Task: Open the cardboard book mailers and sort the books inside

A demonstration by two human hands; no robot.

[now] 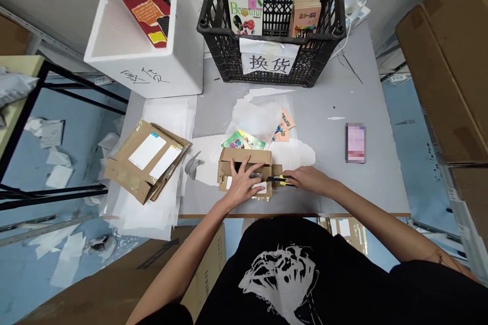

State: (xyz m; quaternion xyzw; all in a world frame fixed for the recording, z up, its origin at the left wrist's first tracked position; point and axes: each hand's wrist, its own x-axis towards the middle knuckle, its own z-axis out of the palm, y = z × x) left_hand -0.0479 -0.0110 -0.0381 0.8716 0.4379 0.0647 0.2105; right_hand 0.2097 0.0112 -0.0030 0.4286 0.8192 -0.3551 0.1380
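A small cardboard box (246,155) lies near the front edge of the table, its flaps partly raised. Spread fingers of my left hand (243,181) press down on it. My right hand (307,180) is closed around a yellow and black utility knife (282,180), whose front end points left and reaches the box's right side. Just behind the box lie a green booklet (244,140) and orange booklets (282,127), partly covered by a translucent plastic sheet (259,111). What is inside the box is mostly hidden by my left hand.
Flattened cardboard mailers (147,160) rest on white sheets (152,218) at the left. A white foam box (168,73) with a red book (141,2) and a black crate (224,63) with books stand at the back. A phone (356,143) lies to the right.
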